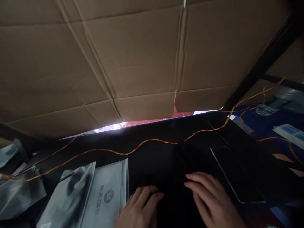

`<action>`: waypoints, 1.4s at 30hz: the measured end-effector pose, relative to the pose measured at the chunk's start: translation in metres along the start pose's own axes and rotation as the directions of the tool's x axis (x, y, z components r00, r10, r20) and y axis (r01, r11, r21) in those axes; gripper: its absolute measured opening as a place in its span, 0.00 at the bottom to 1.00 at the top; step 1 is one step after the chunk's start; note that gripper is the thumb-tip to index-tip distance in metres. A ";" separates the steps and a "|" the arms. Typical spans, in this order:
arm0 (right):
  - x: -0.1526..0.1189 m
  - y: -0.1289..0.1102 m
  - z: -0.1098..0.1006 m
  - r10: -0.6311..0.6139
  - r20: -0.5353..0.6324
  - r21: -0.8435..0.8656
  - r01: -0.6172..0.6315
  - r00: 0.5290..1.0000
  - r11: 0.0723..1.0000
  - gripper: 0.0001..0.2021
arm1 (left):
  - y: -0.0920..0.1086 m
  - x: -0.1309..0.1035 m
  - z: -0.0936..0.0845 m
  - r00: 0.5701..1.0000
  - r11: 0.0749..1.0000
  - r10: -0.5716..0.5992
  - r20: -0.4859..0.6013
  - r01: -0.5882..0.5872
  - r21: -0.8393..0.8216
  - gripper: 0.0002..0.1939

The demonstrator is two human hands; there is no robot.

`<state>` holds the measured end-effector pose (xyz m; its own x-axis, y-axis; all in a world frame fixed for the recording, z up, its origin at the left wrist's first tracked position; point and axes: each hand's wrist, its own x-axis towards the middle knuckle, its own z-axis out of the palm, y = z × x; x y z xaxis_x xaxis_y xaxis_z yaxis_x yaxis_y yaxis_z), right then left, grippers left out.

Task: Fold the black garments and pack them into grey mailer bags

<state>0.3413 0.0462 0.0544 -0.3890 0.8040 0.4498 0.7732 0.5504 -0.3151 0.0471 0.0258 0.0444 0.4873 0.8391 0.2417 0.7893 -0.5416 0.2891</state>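
Note:
My left hand (142,204) is at the bottom centre, beside the printed plastic bag, its fingers curled and pressed together over a very dark area; what they hold, if anything, is hidden. My right hand (211,198) lies to the right with its fingers stretched leftward and slightly apart, nothing visible in it. Dark material (187,158), too dim to make out, lies on the black surface just beyond the right fingertips. A dark rectangular panel with a clear edge (237,174) rests right of that hand. The frosted bag (106,193) bears a round logo and lettering.
A twisted red and yellow wire (152,140) crosses the black surface (147,161). More plastic bags (68,193) lie left. Creased cardboard (133,57) stands behind, beside a dark frame bar (263,63). A clear bottle (273,104) and a white-blue item (289,133) are right.

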 end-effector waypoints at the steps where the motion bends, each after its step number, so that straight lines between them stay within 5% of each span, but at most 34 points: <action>1: 0.001 -0.003 0.004 -0.027 0.043 -0.025 0.028 0.999 0.999 0.17 | -0.001 0.001 0.000 1.000 1.000 -0.007 0.016 0.006 0.028 0.31; 4: -0.003 -0.002 0.013 -0.029 0.112 -0.096 0.040 0.993 0.995 0.19 | -0.007 -0.007 -0.001 0.995 0.992 -0.020 0.099 0.008 0.124 0.41; 8: -0.011 0.005 0.012 0.009 0.111 -0.164 0.010 0.994 0.986 0.34 | -0.021 -0.020 -0.003 0.982 0.977 -0.095 0.163 0.061 0.202 0.53; 12: 0.002 -0.004 0.005 0.006 0.057 -0.224 0.007 0.998 0.975 0.29 | -0.026 -0.016 -0.005 0.992 0.972 -0.064 0.109 0.037 0.232 0.59; 18: 0.022 -0.019 0.032 -0.079 0.218 -0.154 0.114 0.973 0.981 0.28 | -0.014 0.001 0.013 0.993 0.934 0.114 0.034 -0.118 0.337 0.48; 24: 0.022 -0.001 0.062 0.029 0.247 -0.199 0.022 0.969 0.980 0.37 | -0.016 -0.001 0.032 0.997 0.923 0.028 -0.070 0.001 0.384 0.53; 28: 0.033 -0.006 0.057 -0.005 0.176 -0.258 0.051 0.984 0.965 0.36 | -0.019 0.005 0.019 0.995 0.915 0.084 -0.062 -0.052 0.401 0.65; 33: 0.019 -0.024 0.048 -0.089 0.090 -0.288 0.112 0.992 0.951 0.38 | -0.015 -0.007 0.024 0.992 0.886 0.128 0.007 -0.117 0.448 0.44; 38: -0.003 -0.018 0.052 -0.142 0.151 -0.283 0.181 0.978 0.942 0.45 | -0.021 -0.026 0.047 0.993 0.872 0.115 -0.033 -0.085 0.482 0.46; 42: 0.005 -0.011 0.044 -0.083 0.188 -0.289 0.136 0.979 0.948 0.44 | -0.027 -0.018 0.031 0.995 0.910 0.095 0.042 -0.103 0.402 0.51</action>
<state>0.3090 0.0539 0.0227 -0.5391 0.7834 0.3094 0.8245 0.5659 0.0038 0.0285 0.0271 0.0035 0.5748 0.7855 0.2292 0.8180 -0.5594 -0.1342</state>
